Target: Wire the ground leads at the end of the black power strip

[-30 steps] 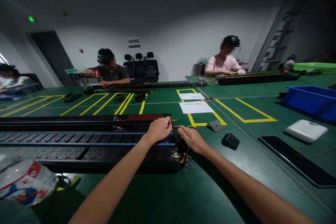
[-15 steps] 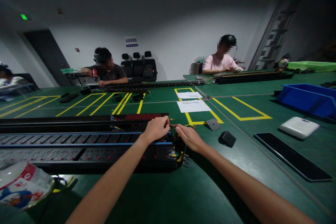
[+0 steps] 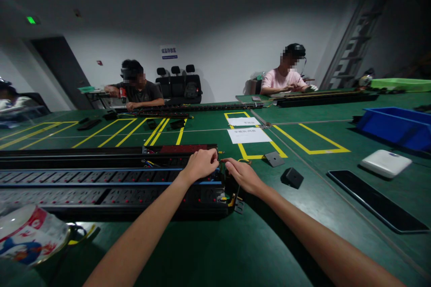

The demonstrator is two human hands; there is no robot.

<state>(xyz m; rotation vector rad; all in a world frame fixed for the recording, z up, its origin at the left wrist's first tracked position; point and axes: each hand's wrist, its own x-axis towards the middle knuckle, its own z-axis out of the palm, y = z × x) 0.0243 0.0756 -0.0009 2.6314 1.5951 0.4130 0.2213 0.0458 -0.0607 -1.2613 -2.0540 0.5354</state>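
My left hand (image 3: pixel 202 164) is closed in a pinch over the right end of the long black power strips, its fingers on a thin wire. Facing it, my right hand (image 3: pixel 244 176) pinches at the same wire, the two sets of fingertips almost meeting. The wire is tiny and mostly hidden by the fingers. Under my left forearm lies a power strip with rows of sockets (image 3: pixel 90 177) and blue edges. A second socket strip (image 3: pixel 141 195) lies nearer me, with coloured wires (image 3: pixel 232 199) and a small metal bracket (image 3: pixel 239 206) at its end.
A black end piece (image 3: pixel 292 178), a grey bracket (image 3: pixel 274 158), a phone (image 3: pixel 375 199), a white case (image 3: pixel 385 163) and a blue bin (image 3: pixel 395 128) are on the right. A printed tin (image 3: pixel 32 237) stands front left. Co-workers sit across the green table.
My hands keep almost the same pose at the strip end. Across the table, the hands of the co-worker in pink have shifted slightly.
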